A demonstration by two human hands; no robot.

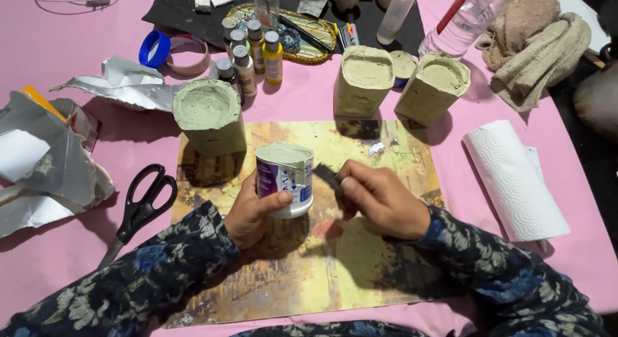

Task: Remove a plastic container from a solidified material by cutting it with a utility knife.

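Count, as I logged it from the head view: three grey-green moulded blocks, one round (pixel 209 116) at the mat's far left corner and two squarish ones (pixel 364 79) (pixel 432 86) just past its far edge. One small tub (pixel 285 179), one pair of black scissors (pixel 140 205), one paper towel roll (pixel 515 179), six small paint bottles (pixel 248 54), two tape rings (pixel 174 52), one clear water bottle (pixel 467 18).

The left hand (pixel 254 211) was wrapped around the tub, thumb across its front, holding it upright on the stained yellow mat (pixel 360 272), slightly left of the mat's centre. The tub was white with a purple-and-blue label, and its open top was filled to the rim with the same pale green paste.

The right hand (pixel 380 198) was closed around a small dark tool (pixel 328 176), whose tip sat just beside the tub's right side (I could not tell whether it touched).

Scissors lay on the pink desk (pixel 51 54) near the mat's left edge; the roll lay toward the desk's right edge.
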